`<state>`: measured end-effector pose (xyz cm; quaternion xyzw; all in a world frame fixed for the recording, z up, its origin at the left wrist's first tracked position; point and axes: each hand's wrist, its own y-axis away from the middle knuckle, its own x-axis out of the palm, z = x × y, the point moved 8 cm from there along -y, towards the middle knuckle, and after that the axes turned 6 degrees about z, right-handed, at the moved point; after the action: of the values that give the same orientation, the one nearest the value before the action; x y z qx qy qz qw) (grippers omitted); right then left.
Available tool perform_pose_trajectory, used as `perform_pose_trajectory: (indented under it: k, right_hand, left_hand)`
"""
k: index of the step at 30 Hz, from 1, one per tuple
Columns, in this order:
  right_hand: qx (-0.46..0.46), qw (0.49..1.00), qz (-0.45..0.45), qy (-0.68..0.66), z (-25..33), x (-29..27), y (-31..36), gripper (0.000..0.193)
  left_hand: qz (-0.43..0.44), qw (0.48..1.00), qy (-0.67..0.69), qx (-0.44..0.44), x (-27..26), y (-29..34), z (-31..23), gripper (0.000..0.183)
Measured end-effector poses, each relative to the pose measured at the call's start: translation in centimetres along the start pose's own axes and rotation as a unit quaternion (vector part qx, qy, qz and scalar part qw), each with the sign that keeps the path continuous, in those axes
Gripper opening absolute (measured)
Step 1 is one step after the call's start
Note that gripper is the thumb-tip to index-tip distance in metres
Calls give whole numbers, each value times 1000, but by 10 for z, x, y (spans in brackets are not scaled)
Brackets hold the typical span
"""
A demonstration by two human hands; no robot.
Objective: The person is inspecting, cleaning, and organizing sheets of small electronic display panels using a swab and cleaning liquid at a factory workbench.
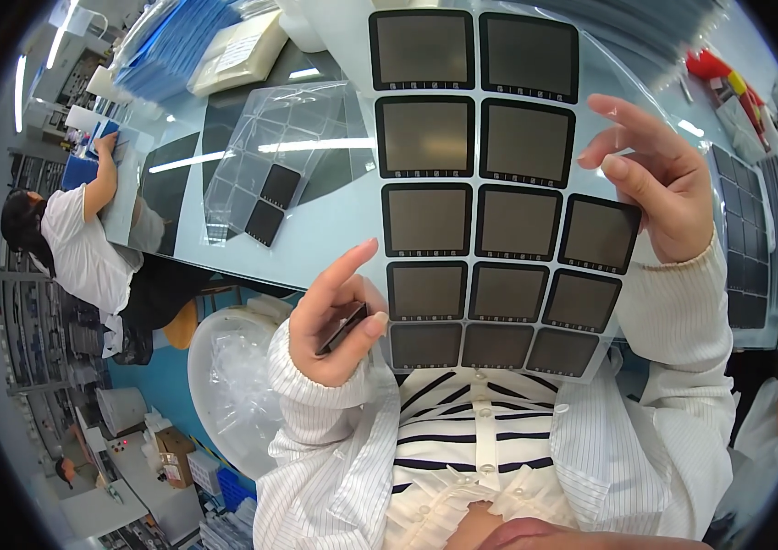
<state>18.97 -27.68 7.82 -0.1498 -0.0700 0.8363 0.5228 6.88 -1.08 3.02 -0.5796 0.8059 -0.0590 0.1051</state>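
Rows of smooth, round-cornered dark panels [431, 136] are being carried by a clear plastic tray [601, 351], overlapping the pale, glossy table [315, 240] and its near edge. A small shiny black piece [343, 329] is being gripped between the thumb and curled fingers of the left hand [317, 312], beside the tray's left edge. The right hand [673, 194] is being held open, fingers spread; whether the tray is being touched cannot be told. Both wrists are being wrapped in ribbed cream cuffs [679, 280].
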Motion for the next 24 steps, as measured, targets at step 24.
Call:
perform_pose_trajectory:
  k: [24]
  right_hand:
    - [-65,995,69,-37,22,29,-19,35]
  left_hand:
    - [-71,995,-12,67,-32,15,-29,65]
